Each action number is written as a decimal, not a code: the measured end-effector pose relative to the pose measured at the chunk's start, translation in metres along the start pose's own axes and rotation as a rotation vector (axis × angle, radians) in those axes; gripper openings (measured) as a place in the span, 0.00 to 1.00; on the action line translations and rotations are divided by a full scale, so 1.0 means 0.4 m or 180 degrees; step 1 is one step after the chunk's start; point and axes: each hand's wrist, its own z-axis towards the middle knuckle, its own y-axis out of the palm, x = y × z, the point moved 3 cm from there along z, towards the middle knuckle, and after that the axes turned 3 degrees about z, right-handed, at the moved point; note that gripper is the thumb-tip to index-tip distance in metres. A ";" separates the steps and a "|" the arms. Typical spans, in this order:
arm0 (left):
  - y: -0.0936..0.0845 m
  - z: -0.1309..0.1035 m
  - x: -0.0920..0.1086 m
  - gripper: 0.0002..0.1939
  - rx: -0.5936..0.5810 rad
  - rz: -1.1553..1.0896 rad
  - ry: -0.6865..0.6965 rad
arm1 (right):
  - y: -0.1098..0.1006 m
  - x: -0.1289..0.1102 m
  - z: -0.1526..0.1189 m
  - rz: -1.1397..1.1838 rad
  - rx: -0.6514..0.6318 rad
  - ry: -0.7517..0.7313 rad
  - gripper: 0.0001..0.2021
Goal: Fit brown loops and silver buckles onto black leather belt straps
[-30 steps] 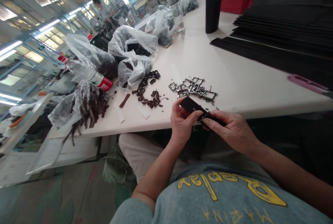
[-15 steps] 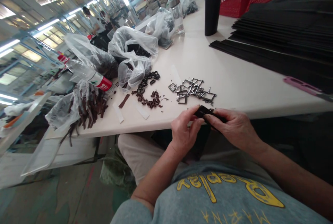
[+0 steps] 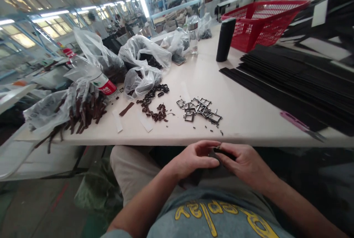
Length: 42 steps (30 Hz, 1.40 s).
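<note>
A pale worktable (image 3: 190,79) fills the middle — on it, near the front edge, lies a pile of metal buckles (image 3: 203,111). Left of them sit small dark loops (image 3: 155,111), a brown strip (image 3: 126,109) and a bundle of brown straps (image 3: 85,111). Farther back stand a glass bottle (image 3: 193,41), a black tumbler (image 3: 225,41) and a red basket (image 3: 260,20); on the right lie stacked black strips (image 3: 298,72) — pink-handled snips (image 3: 295,119) at their near side.

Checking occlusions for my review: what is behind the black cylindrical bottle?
Behind the black cylindrical bottle, part of a red perforated plastic basket shows, extending to the right. Whatever the bottle directly covers, including some of the basket, cannot be seen.
</note>
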 end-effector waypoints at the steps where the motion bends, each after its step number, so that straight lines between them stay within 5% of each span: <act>1: 0.001 0.002 -0.003 0.33 0.0018 0.0006 -0.0011 | -0.002 0.003 -0.005 -0.0053 -0.0067 0.0029 0.14; 4: 0.002 0.009 -0.006 0.35 0.0188 -0.0249 0.0051 | -0.011 0.015 -0.018 -0.0192 -0.0241 0.0219 0.17; 8: 0.001 0.010 -0.003 0.23 0.0301 -0.0406 0.0105 | -0.030 0.023 -0.030 -0.0318 -0.0411 0.0449 0.20; 15: 0.012 0.002 -0.022 0.22 -0.0299 -0.0253 0.0076 | -0.119 -0.032 -0.029 -0.1176 -0.0642 0.0040 0.17; 23: 0.048 0.008 0.015 0.08 -0.0847 0.1364 0.1007 | -0.163 -0.210 -0.011 -0.2540 -0.0496 -0.2186 0.15; 27: 0.042 0.027 0.041 0.08 -0.0500 0.1801 0.1566 | -0.157 -0.258 0.045 -0.3038 -0.0758 -0.2882 0.17; 30: 0.024 0.049 0.040 0.13 0.0043 0.1291 0.1536 | -0.175 -0.240 0.095 -0.3065 -0.0136 -0.2670 0.14; 33: 0.009 0.069 0.031 0.16 0.0401 0.0524 0.1285 | -0.201 -0.169 0.114 -0.2425 0.0742 -0.1883 0.10; 35: 0.004 0.077 0.028 0.16 0.0553 0.0294 0.1193 | -0.200 -0.104 0.106 -0.1893 0.0975 -0.1204 0.11; 38: 0.001 0.081 0.028 0.14 0.0706 0.0191 0.1156 | -0.150 -0.018 0.079 -0.0887 0.0423 -0.0407 0.13; 40: 0.006 0.084 0.027 0.13 0.0721 0.0154 0.1121 | -0.093 0.015 0.063 -0.0038 -0.0185 -0.0136 0.17; 42: 0.015 0.086 0.026 0.13 0.0678 0.0150 0.1117 | -0.044 0.031 0.056 0.0757 -0.0371 0.0034 0.22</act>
